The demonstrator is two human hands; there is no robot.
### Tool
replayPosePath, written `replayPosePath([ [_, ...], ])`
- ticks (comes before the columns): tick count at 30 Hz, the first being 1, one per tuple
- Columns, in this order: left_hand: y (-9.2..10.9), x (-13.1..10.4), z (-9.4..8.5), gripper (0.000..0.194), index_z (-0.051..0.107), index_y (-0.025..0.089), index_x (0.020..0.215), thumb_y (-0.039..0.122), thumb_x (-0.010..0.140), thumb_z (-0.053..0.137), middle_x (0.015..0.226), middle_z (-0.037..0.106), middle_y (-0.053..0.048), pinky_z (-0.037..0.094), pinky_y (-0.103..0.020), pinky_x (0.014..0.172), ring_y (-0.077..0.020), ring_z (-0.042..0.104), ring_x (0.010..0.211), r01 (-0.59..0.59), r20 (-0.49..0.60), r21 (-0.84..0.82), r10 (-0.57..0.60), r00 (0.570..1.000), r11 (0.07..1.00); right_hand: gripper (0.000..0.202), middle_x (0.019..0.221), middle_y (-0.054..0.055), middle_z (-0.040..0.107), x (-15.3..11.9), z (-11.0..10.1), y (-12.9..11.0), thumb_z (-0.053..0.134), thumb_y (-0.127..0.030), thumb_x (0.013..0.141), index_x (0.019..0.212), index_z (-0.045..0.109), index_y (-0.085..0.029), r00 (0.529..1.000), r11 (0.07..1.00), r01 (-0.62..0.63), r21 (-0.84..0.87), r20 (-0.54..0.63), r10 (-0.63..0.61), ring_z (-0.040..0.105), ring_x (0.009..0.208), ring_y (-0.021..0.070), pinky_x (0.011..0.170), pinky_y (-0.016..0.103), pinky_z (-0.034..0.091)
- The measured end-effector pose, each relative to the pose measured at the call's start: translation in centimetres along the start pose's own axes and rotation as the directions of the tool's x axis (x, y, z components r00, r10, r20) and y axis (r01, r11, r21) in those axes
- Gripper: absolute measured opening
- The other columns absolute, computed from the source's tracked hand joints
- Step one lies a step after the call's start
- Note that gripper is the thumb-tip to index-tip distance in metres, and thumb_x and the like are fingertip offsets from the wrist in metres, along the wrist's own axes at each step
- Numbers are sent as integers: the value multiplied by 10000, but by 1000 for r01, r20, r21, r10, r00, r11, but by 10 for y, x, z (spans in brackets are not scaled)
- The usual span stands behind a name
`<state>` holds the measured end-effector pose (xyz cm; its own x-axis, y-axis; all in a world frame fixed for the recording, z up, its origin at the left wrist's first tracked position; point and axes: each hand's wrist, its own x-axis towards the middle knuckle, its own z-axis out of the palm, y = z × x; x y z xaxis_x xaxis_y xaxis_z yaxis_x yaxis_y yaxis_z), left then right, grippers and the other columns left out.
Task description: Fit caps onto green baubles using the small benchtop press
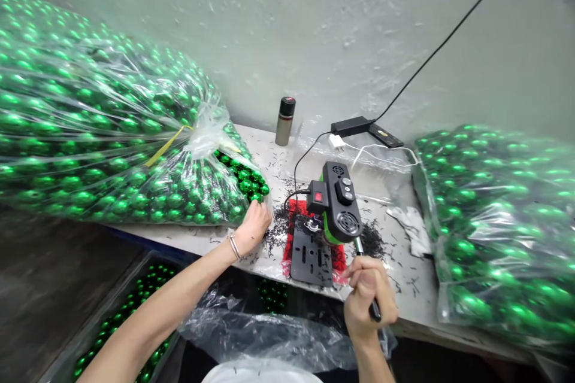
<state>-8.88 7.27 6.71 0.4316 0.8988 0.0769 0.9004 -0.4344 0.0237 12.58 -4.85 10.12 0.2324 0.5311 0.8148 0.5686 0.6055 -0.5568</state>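
Note:
My left hand, with a bracelet at the wrist, is at the opening of a big clear plastic bag full of shiny green balls. Its fingers are closed at a green ball by the bag's edge; they partly hide it. My right hand wraps round the black lever handle of a small bench drill press. The press has a black head, a red switch and a slotted black base plate, which stands on a red mat. No ball shows on the plate.
Black shavings lie around the press. A spray can, a black power adapter, a white plug and a white glove are on the table. Another bag of green balls stands right. Below are more balls and plastic sheeting.

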Motion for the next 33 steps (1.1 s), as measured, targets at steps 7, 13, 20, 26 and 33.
replayPosePath([
  [7, -17, -22, -26, 410, 630, 181, 1254, 352, 882, 615, 993, 676, -61, 512, -293, 684, -168, 624, 715, 96, -31, -724, -171, 985, 683, 307, 676, -16, 523, -1, 2, 0, 432, -77, 919, 631, 452, -184, 1000, 1000, -1, 22, -15, 1, 526, 588, 95, 538, 263, 392],
  [13, 22, -42, 0, 681, 609, 157, 1339, 509, 770, 733, 931, 705, -63, 538, -287, 733, -169, 665, 786, 232, 261, -961, -219, 940, -150, 295, 673, -13, 523, -3, 2, 2, 433, -86, 920, 646, 467, -189, 1000, 999, -2, 35, -18, 2, 527, 602, 104, 543, 265, 406],
  [20, 73, -32, 39, 552, 681, 129, 1209, 498, 800, 698, 929, 746, -66, 553, -319, 774, -186, 671, 803, 236, 221, -971, -230, 948, 39, 268, 699, -10, 532, -3, -2, 2, 425, -90, 923, 679, 473, -189, 999, 1000, 9, 25, 41, -10, 530, 641, 102, 590, 265, 416],
  [26, 89, -33, 40, 334, 693, 201, 1177, 383, 900, 646, 1111, 743, -88, 537, -416, 941, -251, 688, 1002, -1, -118, -825, -170, 978, 566, 256, 699, -8, 537, -8, -3, 4, 439, -112, 927, 687, 481, -190, 998, 1000, 6, 23, 60, -8, 526, 650, 108, 615, 278, 422],
  [33, 97, -35, 48, 340, 632, 173, 1229, 368, 952, 591, 1137, 723, -135, 543, -435, 930, -272, 688, 1030, -171, -326, -657, -72, 943, 735, 259, 703, -3, 543, -8, -3, 4, 426, -141, 940, 697, 492, -200, 998, 1000, 8, 20, 58, -9, 525, 639, 118, 602, 286, 425],
])
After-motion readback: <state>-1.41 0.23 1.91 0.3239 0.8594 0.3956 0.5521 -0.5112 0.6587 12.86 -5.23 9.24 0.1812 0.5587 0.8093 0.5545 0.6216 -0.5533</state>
